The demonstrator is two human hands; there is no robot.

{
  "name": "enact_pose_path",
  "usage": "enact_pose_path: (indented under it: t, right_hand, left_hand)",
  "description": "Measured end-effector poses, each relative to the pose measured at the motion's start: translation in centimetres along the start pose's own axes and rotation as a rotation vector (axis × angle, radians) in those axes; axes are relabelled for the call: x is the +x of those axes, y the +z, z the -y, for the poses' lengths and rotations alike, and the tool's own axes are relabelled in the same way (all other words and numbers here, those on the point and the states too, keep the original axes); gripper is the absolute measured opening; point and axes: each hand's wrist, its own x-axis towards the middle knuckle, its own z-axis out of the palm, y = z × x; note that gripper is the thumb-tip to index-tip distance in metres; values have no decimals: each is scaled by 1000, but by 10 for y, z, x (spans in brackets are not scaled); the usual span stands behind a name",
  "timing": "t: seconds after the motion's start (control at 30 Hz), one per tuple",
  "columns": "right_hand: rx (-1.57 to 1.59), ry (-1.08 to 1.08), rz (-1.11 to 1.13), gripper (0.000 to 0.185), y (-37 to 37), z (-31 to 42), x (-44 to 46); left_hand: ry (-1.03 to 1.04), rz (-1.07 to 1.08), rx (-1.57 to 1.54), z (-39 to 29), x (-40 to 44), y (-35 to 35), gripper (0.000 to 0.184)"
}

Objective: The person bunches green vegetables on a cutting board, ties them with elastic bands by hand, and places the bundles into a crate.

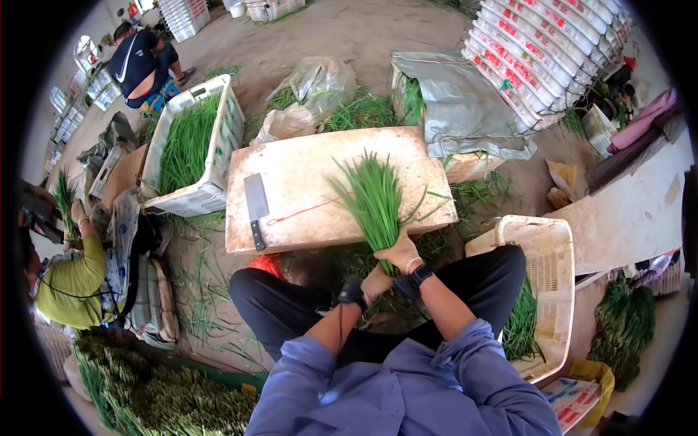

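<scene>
Holding the loose bundle of long green leaves point(374, 200) across the pale wooden board's point(305, 156) near edge, we clamp our right fingers point(398, 254) evenly round its stems, while our left hand point(376, 284) steadies the lower ends, its finger closure indeterminable.

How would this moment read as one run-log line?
left hand, right hand: on green bundle | cleaver: lying on board | red string: beside cleaver

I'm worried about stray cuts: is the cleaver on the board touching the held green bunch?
Apart: the head view shows pale board between the cleaver and the green bunch.
</scene>
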Motion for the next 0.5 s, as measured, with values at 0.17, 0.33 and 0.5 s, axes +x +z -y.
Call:
enact_pose_path:
  t: [0.17,0.33,0.5]
  right_hand:
    - [337,-274,38,105,-9,-11,-6]
    - [323,-170,19,120,-2,-31,-36]
    - [404,-346,-30,116,-24,-20,-52]
  left_hand:
    - [-236,-25,-568,-32,2,-27,76]
    - [-269,-168,-728,-55,10,-16,70]
    - [-186,-148,-613,-78,15,-4,66]
